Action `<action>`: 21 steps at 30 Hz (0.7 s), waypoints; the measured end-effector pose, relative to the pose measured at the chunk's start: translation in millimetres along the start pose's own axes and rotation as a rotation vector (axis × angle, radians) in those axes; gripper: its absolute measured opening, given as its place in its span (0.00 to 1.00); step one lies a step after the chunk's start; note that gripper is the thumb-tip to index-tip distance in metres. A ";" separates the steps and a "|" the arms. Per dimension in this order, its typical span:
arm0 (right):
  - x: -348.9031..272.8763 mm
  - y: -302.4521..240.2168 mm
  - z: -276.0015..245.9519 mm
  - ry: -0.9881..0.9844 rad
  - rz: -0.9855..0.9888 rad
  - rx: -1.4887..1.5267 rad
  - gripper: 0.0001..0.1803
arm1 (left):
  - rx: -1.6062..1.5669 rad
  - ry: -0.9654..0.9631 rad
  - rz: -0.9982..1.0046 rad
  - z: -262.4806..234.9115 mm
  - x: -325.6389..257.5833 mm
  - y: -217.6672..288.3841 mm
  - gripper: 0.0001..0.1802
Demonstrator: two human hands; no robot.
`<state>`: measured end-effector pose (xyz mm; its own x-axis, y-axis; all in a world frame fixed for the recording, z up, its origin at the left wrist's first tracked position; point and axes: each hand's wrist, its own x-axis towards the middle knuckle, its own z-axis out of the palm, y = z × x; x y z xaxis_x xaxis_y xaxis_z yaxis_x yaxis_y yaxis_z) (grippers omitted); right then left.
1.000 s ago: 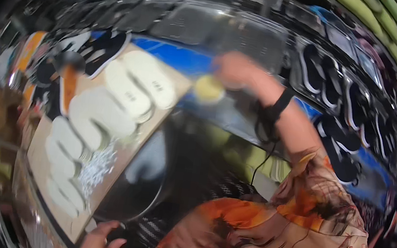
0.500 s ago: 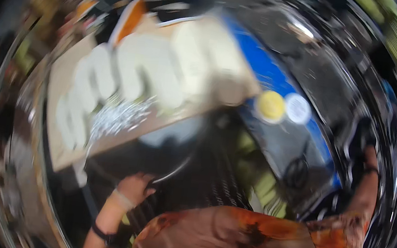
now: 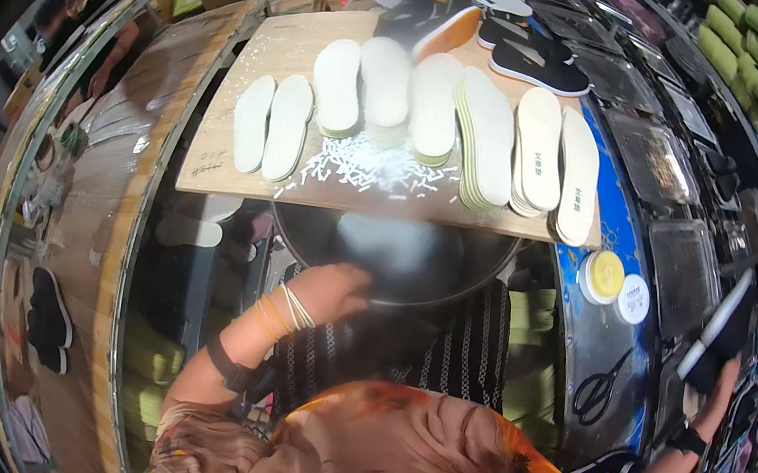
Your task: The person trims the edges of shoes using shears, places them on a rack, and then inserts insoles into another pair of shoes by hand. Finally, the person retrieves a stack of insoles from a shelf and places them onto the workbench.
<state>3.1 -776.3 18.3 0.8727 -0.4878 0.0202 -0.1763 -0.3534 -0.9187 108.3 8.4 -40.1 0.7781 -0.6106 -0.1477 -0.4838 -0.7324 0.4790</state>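
My left hand (image 3: pixel 333 293) is over the near left rim of a round black tub (image 3: pixel 476 297), fingers curled; anything inside them is hidden. Out at the far right, my right hand (image 3: pixel 724 376) grips a black shoe with a white sole (image 3: pixel 718 324), tilted upright. Several pairs and stacks of pale insoles (image 3: pixel 434 110) lie in a row on a wooden board (image 3: pixel 242 182) beyond the tub. Small white strips (image 3: pixel 378 168) are scattered in front of the middle insoles.
Black shoes (image 3: pixel 535 66) stand at the board's back edge. On the blue-edged surface to the right are a yellow-lidded tub (image 3: pixel 601 277), a white round lid (image 3: pixel 633 299) and black scissors (image 3: pixel 600 390). A metal-framed shelf (image 3: pixel 120 279) runs along the left. Green rolls (image 3: pixel 754 75) are stacked far right.
The view has turned and steadied. My right hand, near dark items at the right before, now shows a shoe in its grip. My left hand stays by the tub's rim.
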 end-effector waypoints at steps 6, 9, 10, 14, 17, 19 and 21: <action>-141.3 -180.3 355.8 0.016 -0.261 -0.546 0.16 | -0.880 0.289 -0.040 -12.5 4.1 47.2 0.33; -200.3 -191.9 470.4 -0.314 -0.885 -0.753 0.13 | -0.570 0.705 -0.107 -12.7 9.4 52.8 0.34; -208.8 -204.2 501.1 -0.346 -1.027 -0.439 0.09 | -0.970 0.968 -0.310 -11.9 14.4 71.4 0.35; -219.0 -162.8 586.0 -0.641 -0.874 -0.354 0.08 | -0.525 0.795 -0.570 31.4 -2.8 -36.9 0.34; -216.3 -175.4 569.7 -0.702 -0.760 -0.258 0.13 | 0.038 0.509 -0.589 14.2 -9.5 -47.9 0.26; -207.9 -174.2 534.6 -0.575 -0.773 -0.123 0.15 | 0.082 0.432 -0.632 -16.7 -37.5 -30.5 0.25; -174.3 -149.9 474.2 -0.246 -0.629 -0.380 0.16 | -0.190 0.369 -0.595 -33.0 -20.2 -28.0 0.28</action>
<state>93.3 -259.9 -34.5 0.9288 0.0711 0.3637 0.2804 -0.7766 -0.5642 119.4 51.2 -22.0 0.9886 0.0408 -0.1447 0.1153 -0.8233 0.5558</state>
